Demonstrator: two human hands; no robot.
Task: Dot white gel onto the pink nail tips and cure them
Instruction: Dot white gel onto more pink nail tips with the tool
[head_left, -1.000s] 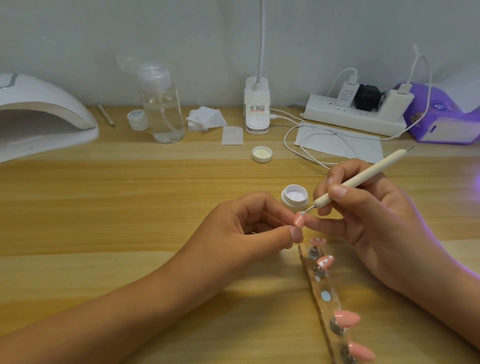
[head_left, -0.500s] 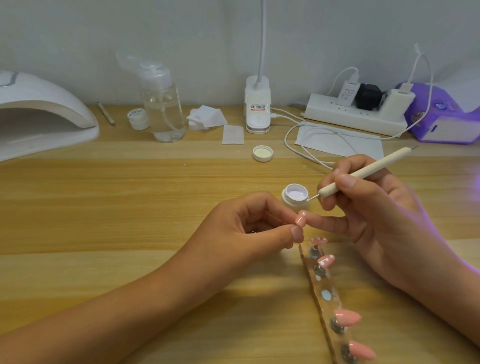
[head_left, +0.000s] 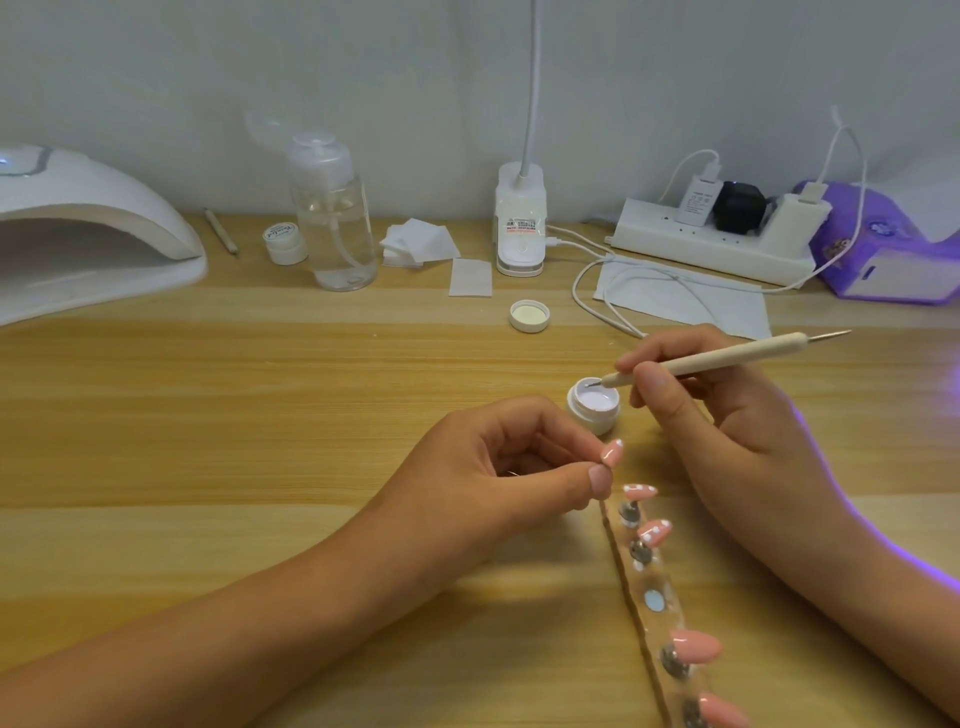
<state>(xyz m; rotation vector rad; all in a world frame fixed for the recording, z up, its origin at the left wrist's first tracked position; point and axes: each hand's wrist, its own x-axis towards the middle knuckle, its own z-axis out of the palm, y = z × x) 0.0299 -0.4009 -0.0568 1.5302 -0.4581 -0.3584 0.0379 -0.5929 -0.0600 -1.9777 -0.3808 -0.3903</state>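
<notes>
Gripping a dotting tool (head_left: 727, 356), the right hand (head_left: 727, 415) dips its tip into the open white gel pot (head_left: 595, 408) on the counter (head_left: 260, 415). The left hand (head_left: 493, 478) pinches a pink nail tip (head_left: 612, 453) beside the pot, above a clear strip (head_left: 660, 608) carrying four more pink tips.

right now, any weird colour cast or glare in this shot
Head view: violet light from the right edge rims the right hand; the left hand casts a soft shadow on the table; no hard glare, fine detail slightly soft.
</notes>
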